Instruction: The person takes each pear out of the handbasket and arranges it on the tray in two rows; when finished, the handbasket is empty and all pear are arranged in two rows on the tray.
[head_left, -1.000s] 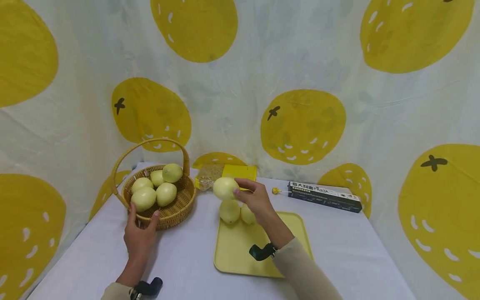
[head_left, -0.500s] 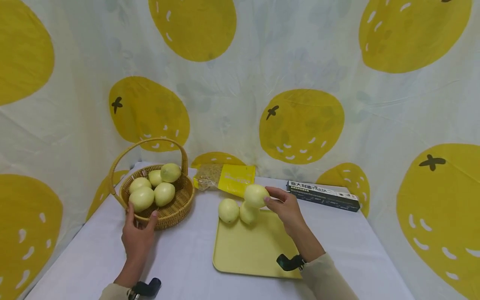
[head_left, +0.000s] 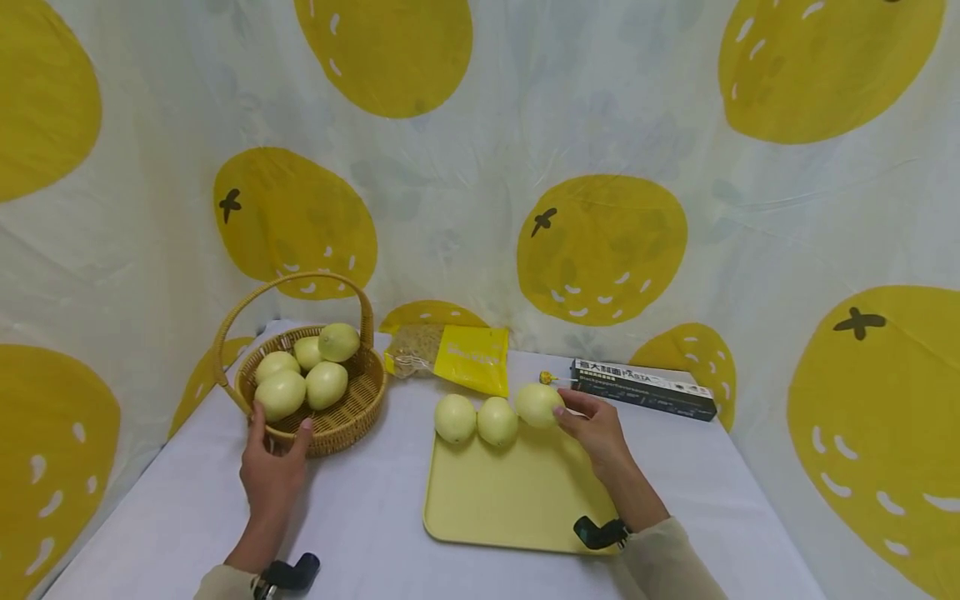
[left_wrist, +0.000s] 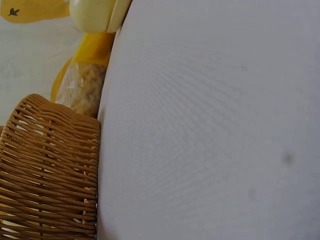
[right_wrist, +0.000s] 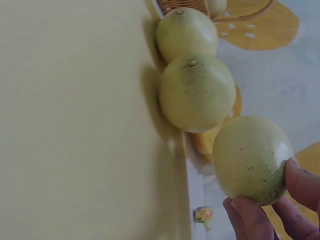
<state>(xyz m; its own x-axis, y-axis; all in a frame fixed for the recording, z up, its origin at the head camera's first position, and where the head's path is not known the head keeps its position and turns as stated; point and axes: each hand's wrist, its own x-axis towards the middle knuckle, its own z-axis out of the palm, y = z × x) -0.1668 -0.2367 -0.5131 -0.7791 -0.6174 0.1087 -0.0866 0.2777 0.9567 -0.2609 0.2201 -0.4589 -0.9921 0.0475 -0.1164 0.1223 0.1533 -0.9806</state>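
My right hand (head_left: 596,433) pinches a pale yellow-green fruit (head_left: 537,406) between thumb and fingertips, at the back edge of the yellow tray (head_left: 517,508). In the right wrist view this fruit (right_wrist: 250,157) appears slightly apart from its neighbour and raised off the tray. Two similar fruits, a left one (head_left: 455,418) and a middle one (head_left: 497,422), sit side by side along the tray's back edge. At the left, my left hand (head_left: 273,483) touches the front rim of the wicker basket (head_left: 360,421), thumb and forefinger spread. Several fruits (head_left: 281,395) lie inside it.
Behind the tray lies a yellow and clear food packet (head_left: 472,357). A dark pasta box (head_left: 645,390) stands at the back right, with a small yellow-topped pick (head_left: 546,377) next to it. A fruit-printed curtain (head_left: 450,208) hangs behind the white-covered table (head_left: 360,533).
My right hand has carried the fruit rightward, past the two fruits on the tray, and lowered it to the right of the middle one. My left hand stays at the basket.
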